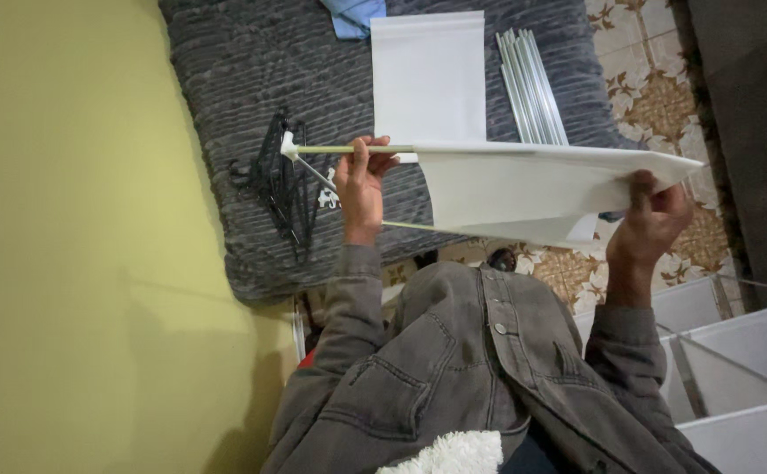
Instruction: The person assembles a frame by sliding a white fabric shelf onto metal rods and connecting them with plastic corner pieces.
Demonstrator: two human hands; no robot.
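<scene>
My left hand point(361, 184) is closed around a thin pale rod point(339, 149) that ends in a white corner connector point(288, 146). The rod runs along the top edge of a white fabric panel point(524, 189) held in the air in front of me. My right hand point(651, 219) grips that panel's far right corner. A second thin rod point(410, 226) shows along the panel's lower edge. Both arms wear grey denim jacket sleeves.
A grey ribbed blanket point(243, 70) covers a bed; on it lie another white panel point(427, 75), a bundle of metal rods point(532, 88), a heap of black plastic parts point(280, 184) and blue cloth point(352, 16). Patterned floor tiles point(651, 88), a white shelf frame point(734, 369), a yellow wall point(67, 237).
</scene>
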